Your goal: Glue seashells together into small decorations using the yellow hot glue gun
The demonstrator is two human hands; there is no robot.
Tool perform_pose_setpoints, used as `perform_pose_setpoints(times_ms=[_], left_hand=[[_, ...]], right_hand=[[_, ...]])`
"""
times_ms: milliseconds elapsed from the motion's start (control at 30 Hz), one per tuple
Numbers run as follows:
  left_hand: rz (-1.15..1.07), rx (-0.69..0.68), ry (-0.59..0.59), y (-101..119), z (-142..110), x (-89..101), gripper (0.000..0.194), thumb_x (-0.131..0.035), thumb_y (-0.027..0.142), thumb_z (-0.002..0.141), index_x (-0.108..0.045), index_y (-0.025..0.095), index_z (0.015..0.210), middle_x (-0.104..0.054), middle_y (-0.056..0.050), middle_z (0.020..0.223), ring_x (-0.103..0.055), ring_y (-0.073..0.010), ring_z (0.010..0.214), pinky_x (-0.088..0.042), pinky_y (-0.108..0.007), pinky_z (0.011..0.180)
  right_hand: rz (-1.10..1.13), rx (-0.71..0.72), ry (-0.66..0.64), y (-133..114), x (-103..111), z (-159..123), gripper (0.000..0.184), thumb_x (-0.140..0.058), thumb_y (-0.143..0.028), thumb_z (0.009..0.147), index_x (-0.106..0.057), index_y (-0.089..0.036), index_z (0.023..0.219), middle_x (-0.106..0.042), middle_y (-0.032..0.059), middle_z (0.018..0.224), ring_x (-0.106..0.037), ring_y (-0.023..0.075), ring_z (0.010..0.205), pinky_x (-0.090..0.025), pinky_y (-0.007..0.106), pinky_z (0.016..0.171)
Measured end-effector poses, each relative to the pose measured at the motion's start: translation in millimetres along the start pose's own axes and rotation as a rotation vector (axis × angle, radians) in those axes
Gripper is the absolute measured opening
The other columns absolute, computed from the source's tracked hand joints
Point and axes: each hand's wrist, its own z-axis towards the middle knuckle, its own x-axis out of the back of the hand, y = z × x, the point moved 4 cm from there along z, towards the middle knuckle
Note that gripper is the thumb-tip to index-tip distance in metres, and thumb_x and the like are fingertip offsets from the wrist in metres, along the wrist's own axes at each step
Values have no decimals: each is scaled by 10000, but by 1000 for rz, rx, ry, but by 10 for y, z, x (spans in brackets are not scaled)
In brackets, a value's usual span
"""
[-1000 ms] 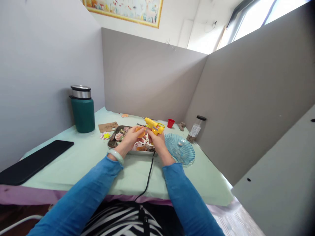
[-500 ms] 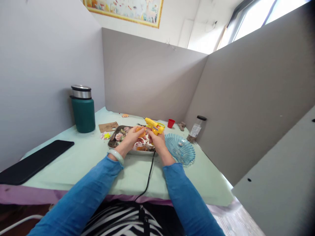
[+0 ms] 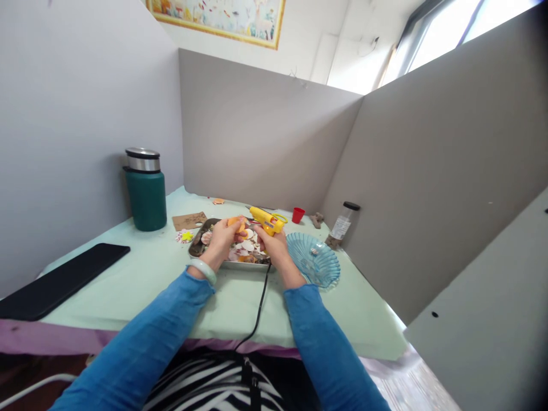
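Note:
A yellow hot glue gun (image 3: 269, 220) is gripped in my right hand (image 3: 274, 242), its nozzle pointing up and to the left. A black cord (image 3: 261, 305) runs from its handle down over the table's front edge. My left hand (image 3: 223, 238) pinches a small orange piece (image 3: 236, 224), perhaps a shell, just left of the glue gun. Both hands are above a metal tray (image 3: 233, 265) of shells (image 3: 247, 245) in white, pink and brown. My left fingers partly cover the orange piece.
To the right of the tray lies a blue shell-shaped plate (image 3: 321, 265) with a small object on it. Behind stand a red cup (image 3: 298, 214) and a lidded jar (image 3: 342, 225). At left are a green flask (image 3: 145, 197), a brown card (image 3: 189, 221), a yellow star-like piece (image 3: 187, 236) and a black mat (image 3: 64, 279).
My left hand has moved left with the orange piece, away from my right hand. More of the shells between the hands shows. The glue gun has shifted slightly left.

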Motion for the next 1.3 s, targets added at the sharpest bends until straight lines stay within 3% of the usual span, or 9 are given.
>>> perform_pose_setpoints(times_ms=[200,433,1067,1300], left_hand=[[104,-74,74,20,18,52,89,-659,177,782,-605,118,821,-613,-6,636,-546,-86,439,-398,-170,383],[133,-162,95,2,62,109,154,-631,280,780,-591,140,829,-600,12,605,-506,-90,410,-387,-187,379],[230,-239,92,-29,80,108,162,-588,330,794,-612,171,771,-565,21,488,-462,-107,349,-338,-200,379],[288,-279,116,-15,77,126,196,-593,341,785,-677,165,809,-576,8,523,-527,-136,444,-352,-204,406]], right_hand=[[-133,26,-64,-15,-19,-8,266,-700,-422,721,-659,-161,752,-557,-40,516,-459,91,410,-361,215,414],[-283,62,-95,-107,-31,-68,245,-672,-380,752,-631,-172,628,-546,-30,482,-473,96,428,-380,215,454],[-271,38,-90,-138,-26,-92,219,-681,-352,739,-634,-170,627,-551,-26,476,-531,121,485,-395,217,488],[-257,42,-72,-140,-34,-80,201,-680,-341,739,-638,-175,634,-548,-27,473,-540,124,488,-404,217,490]])
